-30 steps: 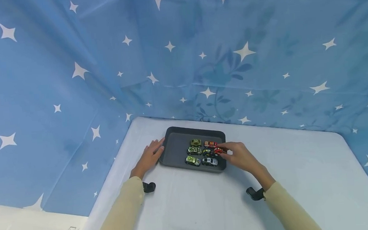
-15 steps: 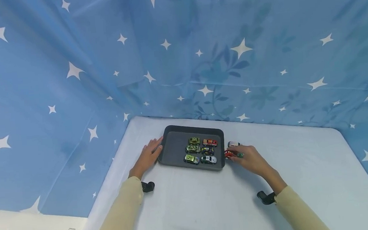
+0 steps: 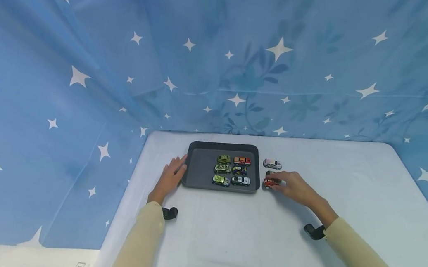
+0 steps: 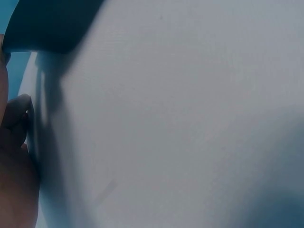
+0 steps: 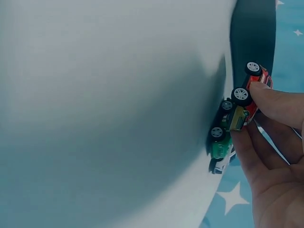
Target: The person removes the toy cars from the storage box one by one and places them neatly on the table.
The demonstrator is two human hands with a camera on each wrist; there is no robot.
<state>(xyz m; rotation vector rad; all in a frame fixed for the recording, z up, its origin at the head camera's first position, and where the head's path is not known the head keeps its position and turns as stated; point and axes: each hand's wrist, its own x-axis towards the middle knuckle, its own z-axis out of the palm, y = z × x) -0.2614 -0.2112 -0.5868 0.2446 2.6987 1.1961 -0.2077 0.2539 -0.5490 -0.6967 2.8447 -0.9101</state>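
Note:
My right hand (image 3: pixel 296 187) pinches a red toy car (image 3: pixel 267 183) between thumb and fingers, just outside the right end of a dark grey tray (image 3: pixel 201 180). In the right wrist view the red car is tilted, its wheels facing the camera. A green toy car (image 5: pixel 221 148) shows close behind it, partly hidden by the hand in the head view. Farther back lies a white toy car (image 3: pixel 272 163). At the tray's left rim my left hand (image 3: pixel 169 178) rests with straight fingers. The left wrist view catches only part of this hand and a dark tray edge.
Inside the tray, toward its right, stand several toy cars, among them a camouflage car (image 3: pixel 221 180), a silver-white car (image 3: pixel 241 181) and an orange-red car (image 3: pixel 242 161). A white cloth covers the table (image 3: pixel 224 232). Blue star-patterned curtain (image 3: pixel 202 76) hangs behind.
My right hand has lifted the red car out of the tray and brought it rightward beside the green car. The white car has come into sight. My left hand stays at the rim.

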